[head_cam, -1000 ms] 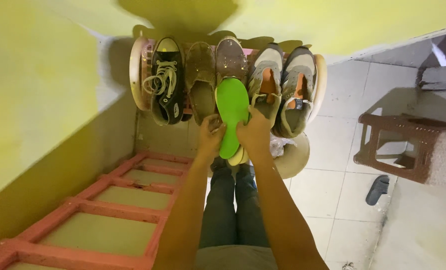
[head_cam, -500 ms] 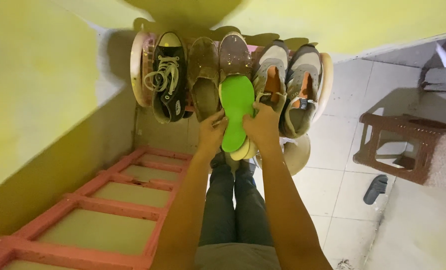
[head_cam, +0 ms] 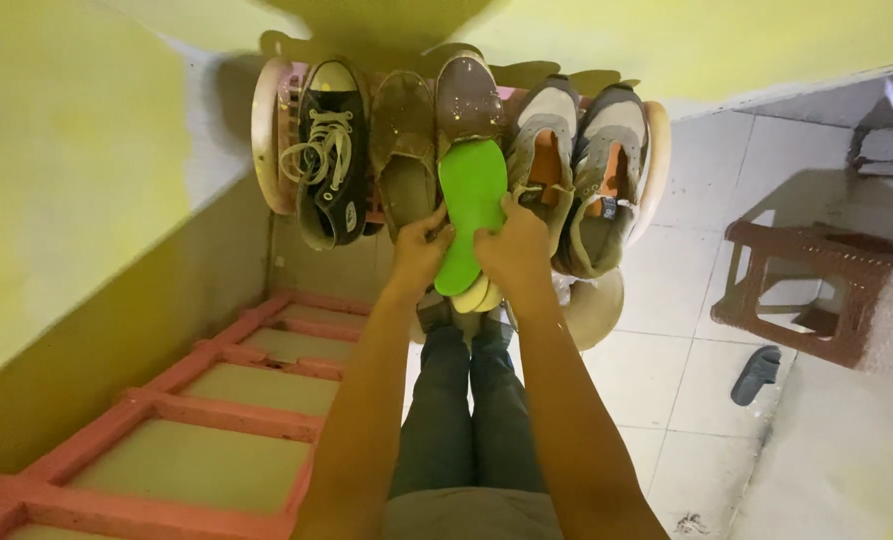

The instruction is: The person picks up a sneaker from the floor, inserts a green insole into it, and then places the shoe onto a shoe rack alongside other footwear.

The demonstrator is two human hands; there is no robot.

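Head view, looking down along both forearms. Left hand [head_cam: 422, 250] and right hand [head_cam: 512, 250] both pinching a bright green insole [head_cam: 470, 205], thumbs on its upper face, fingers curled behind its edges; held just in front of a brown speckled shoe [head_cam: 467, 100], its toe end overlapping that shoe's opening. A pale second insole [head_cam: 477, 296] partly visible behind the heel end, seemingly gripped in the same hands; exact hold not discernible.

Shoes in one row on a round-sided rack [head_cam: 267, 135] against the yellow wall [head_cam: 667, 40]: a black lace-up sneaker [head_cam: 329, 150] at the left, a worn tan slip-on [head_cam: 405, 140] beside it, the brown speckled shoe in the middle, a grey-and-orange trainer pair [head_cam: 577, 165] at the right.

Likely faults: insole buckling or folding if pushed at an angle into the shoe; pale insole slipping free of the shared grip and falling toward the feet; neighbouring shoes nudged off the rack by knuckles, the gaps between shoes being narrow.

Clearances: shoes touching side by side, little room laterally. Red-framed panel [head_cam: 217, 400] close on the left below. Open tiled floor [head_cam: 687, 330] to the right, with a brown plastic stool [head_cam: 802, 290] and a dark sandal [head_cam: 757, 373] well apart from the hands.
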